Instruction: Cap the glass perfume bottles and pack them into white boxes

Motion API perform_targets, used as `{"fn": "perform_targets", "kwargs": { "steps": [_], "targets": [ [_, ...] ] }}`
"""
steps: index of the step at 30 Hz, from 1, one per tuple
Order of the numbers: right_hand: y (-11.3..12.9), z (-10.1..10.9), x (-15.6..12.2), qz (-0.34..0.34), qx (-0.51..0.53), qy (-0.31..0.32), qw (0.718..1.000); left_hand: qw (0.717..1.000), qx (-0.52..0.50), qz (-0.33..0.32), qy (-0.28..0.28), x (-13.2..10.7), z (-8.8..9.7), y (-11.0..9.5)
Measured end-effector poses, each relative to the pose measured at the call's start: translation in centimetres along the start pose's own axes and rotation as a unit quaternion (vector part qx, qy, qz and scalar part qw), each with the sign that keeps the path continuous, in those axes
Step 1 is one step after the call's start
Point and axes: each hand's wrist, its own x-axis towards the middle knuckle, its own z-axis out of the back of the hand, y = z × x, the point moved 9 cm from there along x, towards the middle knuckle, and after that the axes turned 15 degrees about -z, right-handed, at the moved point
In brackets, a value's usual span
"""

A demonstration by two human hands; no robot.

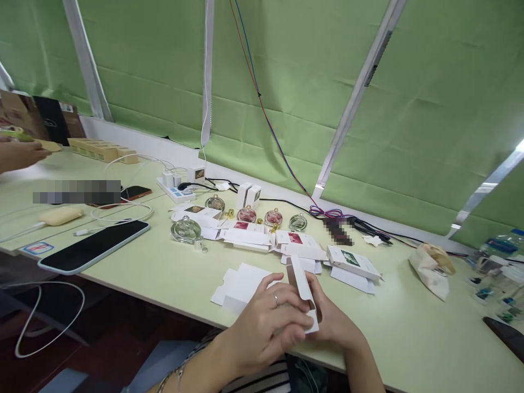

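Observation:
Near the table's front edge, a small white paper carton (303,286) is held upright at a slant, its side facing me folded and its end flap bent. My right hand (338,322) grips it from behind and the right, fingers partly hidden by the carton. My left hand (270,316), with a ring on one finger, presses its fingertips on the carton's lower end. Flat white cardboard (241,285) lies just beyond the left hand. Farther back are opened white boxes with small pictures, such as the green-pictured box (354,262), and several round glass bottles, including a clear one (185,229).
A phone (96,245), white cables and a power strip (176,190) occupy the left. Two white boxes (248,195) stand at the back. A cloth bag (432,267) and clear bottles (501,273) are at right. Another person's hand (24,154) shows at far left.

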Motion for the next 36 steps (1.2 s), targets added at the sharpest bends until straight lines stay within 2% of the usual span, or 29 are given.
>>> {"fn": "perform_targets", "kwargs": {
  "steps": [3, 6, 9, 11, 15, 20, 24, 27, 36],
  "targets": [
    [0.1, -0.2, 0.0, -0.010, 0.013, 0.021, 1.000, 0.995, -0.015, 0.101, -0.010, 0.3, -0.1, 1.7],
    [0.3, -0.1, 0.1, 0.001, 0.004, 0.021, 1.000, 0.983, -0.016, 0.185, 0.014, 0.3, -0.3, 3.3],
    [0.4, 0.2, 0.1, 0.008, -0.018, 0.006, 1.000, 0.967, -0.041, 0.244, 0.060, -0.2, -1.0, 4.3],
    [0.2, 0.3, 0.1, 0.004, -0.025, 0.001, 1.000, 0.960, -0.055, 0.264, 0.072, -0.4, -1.3, 4.6],
    [0.0, 0.3, 0.1, 0.018, -0.025, 0.005, 1.000, 0.955, -0.052, 0.281, 0.080, -0.6, -2.2, 4.8],
    [-0.8, 0.6, 0.2, -0.034, -0.012, -0.013, 0.999, 0.961, -0.023, 0.259, 0.089, -0.1, -2.6, 4.6],
    [-1.5, 0.1, 0.2, -0.088, 0.009, 0.013, 0.996, 0.964, 0.000, 0.215, 0.157, 0.8, -2.7, 4.2],
    [-1.5, -0.1, 0.2, -0.088, 0.019, 0.020, 0.996, 0.959, -0.006, 0.216, 0.185, 1.2, -2.6, 4.3],
    [-1.3, -0.2, 0.1, -0.079, 0.038, 0.027, 0.996, 0.952, -0.045, 0.256, 0.165, 1.1, -3.0, 4.9]
  ]
}}
